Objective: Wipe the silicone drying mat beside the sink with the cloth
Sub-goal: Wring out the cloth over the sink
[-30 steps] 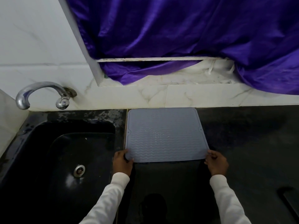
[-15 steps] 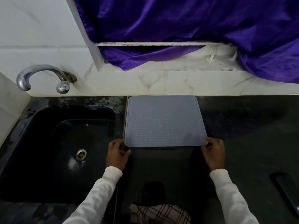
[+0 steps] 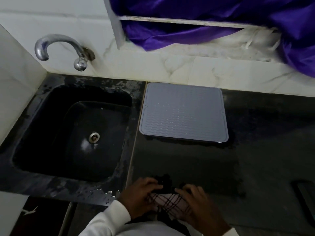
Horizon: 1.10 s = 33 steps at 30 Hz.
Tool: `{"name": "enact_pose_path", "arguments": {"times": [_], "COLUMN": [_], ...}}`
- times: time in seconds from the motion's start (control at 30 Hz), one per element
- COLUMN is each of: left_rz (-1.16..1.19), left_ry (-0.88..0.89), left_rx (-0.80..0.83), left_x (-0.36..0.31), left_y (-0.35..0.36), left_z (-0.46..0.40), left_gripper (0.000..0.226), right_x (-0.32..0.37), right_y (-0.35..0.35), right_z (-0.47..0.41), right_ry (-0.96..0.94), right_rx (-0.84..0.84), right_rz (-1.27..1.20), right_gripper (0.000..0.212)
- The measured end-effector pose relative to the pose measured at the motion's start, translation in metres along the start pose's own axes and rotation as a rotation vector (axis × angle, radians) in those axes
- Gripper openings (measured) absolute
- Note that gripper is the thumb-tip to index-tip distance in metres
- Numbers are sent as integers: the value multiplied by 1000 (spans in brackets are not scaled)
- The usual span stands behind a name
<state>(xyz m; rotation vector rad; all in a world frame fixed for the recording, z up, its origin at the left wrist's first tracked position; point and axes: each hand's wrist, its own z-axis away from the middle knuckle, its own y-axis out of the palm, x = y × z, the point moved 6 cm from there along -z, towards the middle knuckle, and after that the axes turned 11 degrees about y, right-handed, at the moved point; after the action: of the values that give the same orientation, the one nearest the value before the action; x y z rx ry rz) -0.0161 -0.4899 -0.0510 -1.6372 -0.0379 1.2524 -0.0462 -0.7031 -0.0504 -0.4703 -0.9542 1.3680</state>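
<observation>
Your left hand (image 3: 139, 196) and right hand (image 3: 197, 203) are both down at the near edge of the desk (image 3: 264, 150), on the checked cloth (image 3: 170, 200). The fingers of each hand curl over the cloth from either side, grasping it between them; the cloth is bunched, pale with dark crossing lines, and part of it runs dark toward the far side under your fingertips.

The mat (image 3: 183, 113) lies flat on the desk, well apart from your hands, with its far edge close to the marble backsplash (image 3: 187, 68). It is grey, ribbed with wavy lines, and its left edge runs just beside the seam next to the sink (image 3: 73, 133). Nothing rests on it.

The sink is black with a metal drain (image 3: 94, 137) near its middle. A curved tap (image 3: 59, 48) comes out of the wall above its far rim. Water drops sit on the sink's near rim, just left of your left wrist. A purple curtain (image 3: 221, 23) hangs over the ledge behind the mat.
</observation>
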Motion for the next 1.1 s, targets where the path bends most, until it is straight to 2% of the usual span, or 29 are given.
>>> {"name": "enact_pose_path", "arguments": {"times": [0.03,0.13,0.2,0.33,0.47,0.6,0.73,0.87,1.1], "left_rz": [-104,-326,-368,-388,-261,-199,-173,-167,-231], "left_ry": [38,123,145,150,98,-38,-181,-226,-366], "left_rx": [34,126,100,16,-132,-241,-355,-544,-799], "left_x": [-3,-11,-12,-17,-19,-12,11,28,76], "left_y": [6,19,19,10,-9,-31,-56,-97,-166], "left_z": [2,4,4,7,10,14,20,31,72], "left_gripper": [59,66,65,54,51,38,48,57,38], "right_x": [4,13,16,17,17,24,43,82,182], "right_y": [5,6,5,2,-15,-35,-63,-97,-138], "right_z": [5,13,13,8,-1,-23,-57,-101,-169], "right_ry": [6,-22,-59,-80,-66,-90,-142,-225,-403], "right_rx": [-10,-205,-314,-318,-348,-326,-371,-411,-439], "right_rz": [35,74,48,79,4,-105,-201,-229,-176], "right_gripper": [81,73,65,63,63,51,48,52,53]}}
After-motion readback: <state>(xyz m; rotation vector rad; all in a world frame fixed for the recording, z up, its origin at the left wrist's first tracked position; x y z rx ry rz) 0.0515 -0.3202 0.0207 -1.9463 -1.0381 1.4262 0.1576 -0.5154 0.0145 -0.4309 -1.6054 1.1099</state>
